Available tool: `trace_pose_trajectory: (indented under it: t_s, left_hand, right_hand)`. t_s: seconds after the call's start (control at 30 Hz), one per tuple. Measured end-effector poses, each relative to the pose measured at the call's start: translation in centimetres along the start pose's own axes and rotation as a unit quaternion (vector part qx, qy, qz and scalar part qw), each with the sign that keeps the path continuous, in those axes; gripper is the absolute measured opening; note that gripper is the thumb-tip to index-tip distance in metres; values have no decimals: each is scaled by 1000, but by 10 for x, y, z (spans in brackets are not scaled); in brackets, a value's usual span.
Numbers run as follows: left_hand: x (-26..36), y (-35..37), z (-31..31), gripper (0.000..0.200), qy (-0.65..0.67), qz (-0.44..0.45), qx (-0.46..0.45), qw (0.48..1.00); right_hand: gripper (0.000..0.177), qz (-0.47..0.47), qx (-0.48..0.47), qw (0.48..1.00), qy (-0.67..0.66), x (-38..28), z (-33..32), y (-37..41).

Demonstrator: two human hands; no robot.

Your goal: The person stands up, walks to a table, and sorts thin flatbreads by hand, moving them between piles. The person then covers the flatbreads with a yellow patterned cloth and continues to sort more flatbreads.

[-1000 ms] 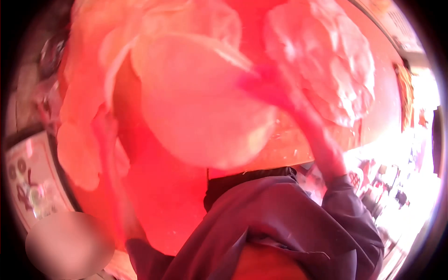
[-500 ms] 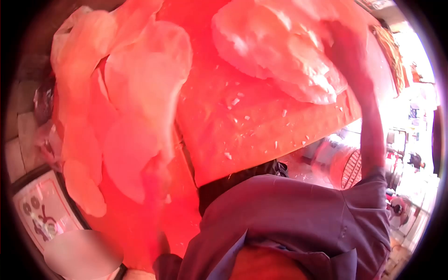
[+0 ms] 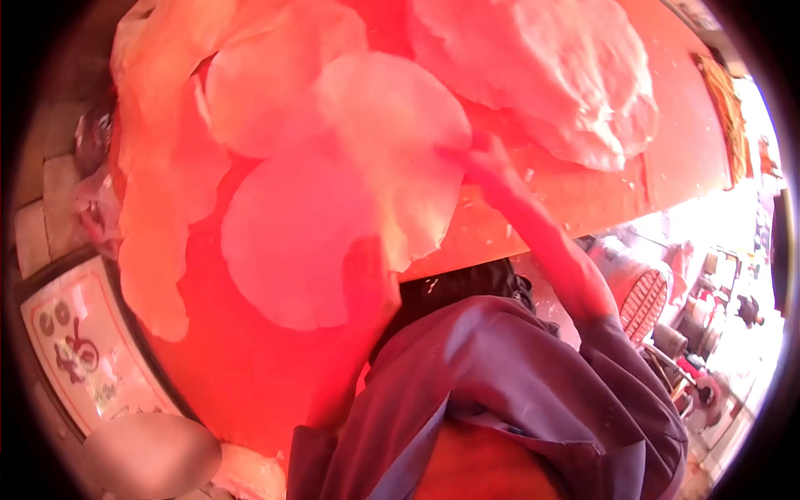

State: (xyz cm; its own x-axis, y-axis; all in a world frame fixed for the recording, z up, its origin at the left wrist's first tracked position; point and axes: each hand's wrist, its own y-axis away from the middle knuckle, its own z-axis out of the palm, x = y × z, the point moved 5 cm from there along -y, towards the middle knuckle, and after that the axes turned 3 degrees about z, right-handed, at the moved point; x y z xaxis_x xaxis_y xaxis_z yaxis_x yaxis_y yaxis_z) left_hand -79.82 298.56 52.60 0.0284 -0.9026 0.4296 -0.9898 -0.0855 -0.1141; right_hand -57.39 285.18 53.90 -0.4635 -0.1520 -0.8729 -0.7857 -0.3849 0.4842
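Note:
Thin, pale, round dough-like sheets lie overlapping on the table under strong red light. One round sheet (image 3: 392, 100) spreads across the middle, its lower right edge hanging in folds. Its right edge is between the fingers of my right hand (image 3: 490, 167), with one finger stretched over the top. My left hand (image 3: 367, 271) is at the lower edge of another round sheet (image 3: 292, 242), close to the folded tip of the first. Motion and red glare smear its fingers, so their grip cannot be made out. A thick, ruffled stack of sheets (image 3: 575, 75) sits beyond my right hand.
More sheets (image 3: 158, 225) drape along the left side of the red-lit table (image 3: 242, 375). Small white scraps lie near its front edge. Left stands a framed panel with dark markings (image 3: 92, 350); at right are a fan-like ribbed guard (image 3: 646, 304) and a yellowish cloth (image 3: 723, 117).
My right hand has moved left from the stack toward the table's middle, and a round sheet now lies across there. My left hand has shifted right and slightly up. The view has turned a little.

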Motion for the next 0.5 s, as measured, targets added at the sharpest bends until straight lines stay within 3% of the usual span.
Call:
trace_pose_trajectory:
  t_s: [0.03, 0.13, 0.17, 0.23, 0.27, 0.3, 0.37, 0.4, 0.43, 0.5]
  left_hand:
    - [-2, 8, 6, 69, -2, -18, 0, 1000]
    - [-3, 16, 19, 69, -46, -29, 44, 998]
    - [-3, 14, 14, 68, -42, -52, 23, 998]
    - [-6, 14, 14, 64, -56, -73, 22, 995]
    - [-5, 14, 16, 64, -55, -69, 23, 996]
    - [-4, 13, 17, 63, -65, -74, 25, 995]
    - [-3, 8, 16, 62, -77, -77, 28, 994]
    - [-3, 6, 15, 60, -78, -83, 28, 993]
    - [-4, 4, 16, 59, -79, -91, 27, 992]
    - [-7, 0, 19, 51, -84, -81, 41, 992]
  right_hand:
    - [22, -99, -81, 990, 59, 13, -9, -13]
    - [20, -201, -105, 972, 63, -14, -8, -20]
    - [19, -241, -59, 960, 126, -33, -19, -19]
    - [19, -291, -60, 945, 136, -105, -39, -9]
    - [21, -300, -107, 944, 83, -142, -60, -2]
    - [20, -314, -53, 938, 138, -183, -79, 11]
    - [20, -453, 16, 848, 274, -247, -159, 21]
    - [19, -475, 166, 819, 275, -290, -129, 69]
    - [19, -522, 242, 753, 319, -307, -121, 103]
    - [20, -560, 314, 677, 360, -312, -126, 130]
